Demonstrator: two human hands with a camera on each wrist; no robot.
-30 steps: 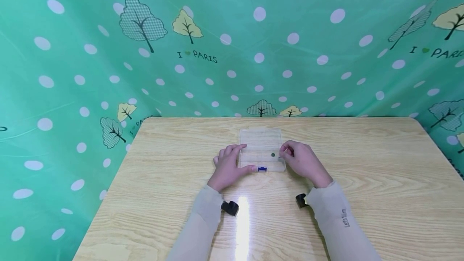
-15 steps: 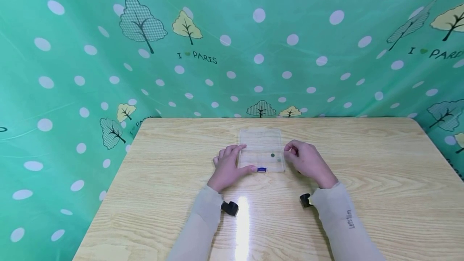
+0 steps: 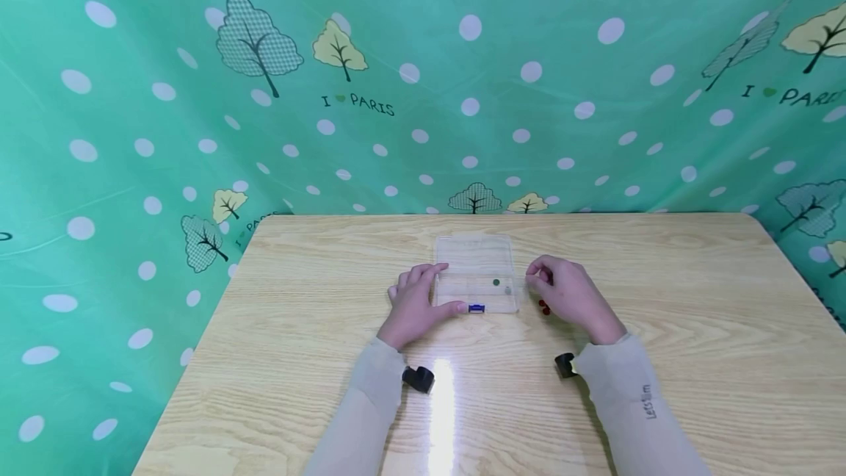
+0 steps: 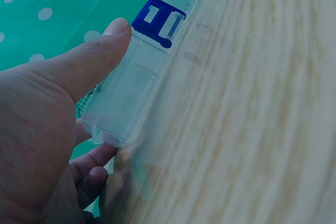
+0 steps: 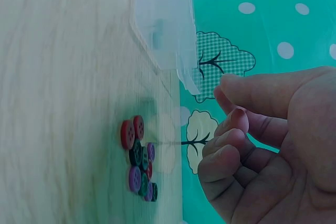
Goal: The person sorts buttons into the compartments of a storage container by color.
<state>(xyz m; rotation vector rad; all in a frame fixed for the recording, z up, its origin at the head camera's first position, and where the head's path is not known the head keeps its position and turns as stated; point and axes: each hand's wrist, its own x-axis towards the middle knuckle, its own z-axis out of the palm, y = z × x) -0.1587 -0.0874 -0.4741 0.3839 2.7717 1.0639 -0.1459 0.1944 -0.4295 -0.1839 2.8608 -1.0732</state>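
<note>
My left hand (image 3: 415,303) is gripping the clear box (image 3: 463,289) while my loosely curled, seemingly empty right hand (image 3: 567,292) is retreating rightward, exposing red buttons (image 3: 545,308) right of the box, likely accessible.

Clear, colourless plastic is shown by the box (image 3: 465,286); its latch (image 3: 476,308) is coloured deep blue; inside, a dark green button (image 3: 496,282) and a paler greyish button (image 3: 507,290) are seen; outside, red buttons (image 5: 127,135), purple buttons (image 5: 135,179) and green buttons (image 5: 143,184) are noted; tabletop (image 3: 694,358) is patterned with pale tan wood grain; teal-green cloth (image 3: 429,105) is printed with whitish dots, yellow trees (image 3: 339,46), grey-green checked trees (image 3: 254,31) and black lettering; sleeves (image 3: 360,406) are coloured pale grey-beige, the right marked with dark lettering; wrist cameras (image 3: 419,379) are coloured black.
</note>
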